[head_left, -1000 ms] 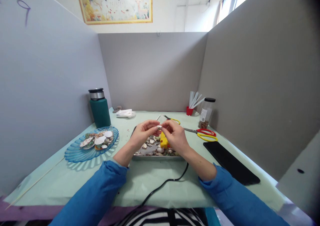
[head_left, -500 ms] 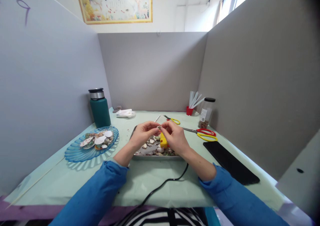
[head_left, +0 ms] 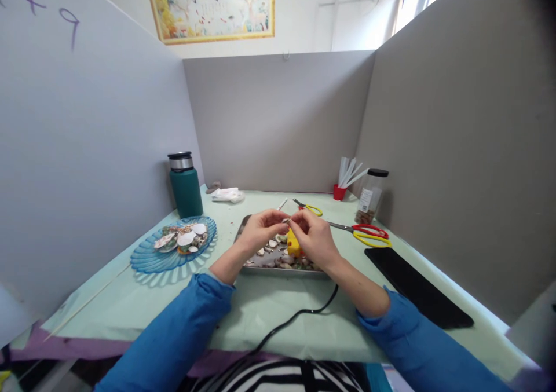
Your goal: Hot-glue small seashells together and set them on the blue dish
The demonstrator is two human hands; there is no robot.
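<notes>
Above a metal tray [head_left: 282,272] of shells, my left hand [head_left: 261,231] and my right hand [head_left: 318,241] meet with bent fingers. Their fingertips pinch a small shell [head_left: 286,222] between them; most of it is covered by the fingers. Just under my right hand, a yellow hot glue gun [head_left: 294,245] lies in the tray, partly hidden. A black cord [head_left: 299,314] runs from the tray's right side towards my lap. Loose shells [head_left: 273,244] are scattered in the tray.
To the left are a blue scalloped plate [head_left: 141,259] holding shells and a green bottle [head_left: 186,192]. On the right lie red-and-yellow scissors [head_left: 369,234], a black flat slab [head_left: 417,288], a jar [head_left: 370,198] and a red cup [head_left: 339,192] of glue sticks. Grey partitions [head_left: 278,120] enclose the table.
The whole view has shifted, so everything appears a little further right. Both hands keep their pinch on the small shell, with only slight finger movement.
</notes>
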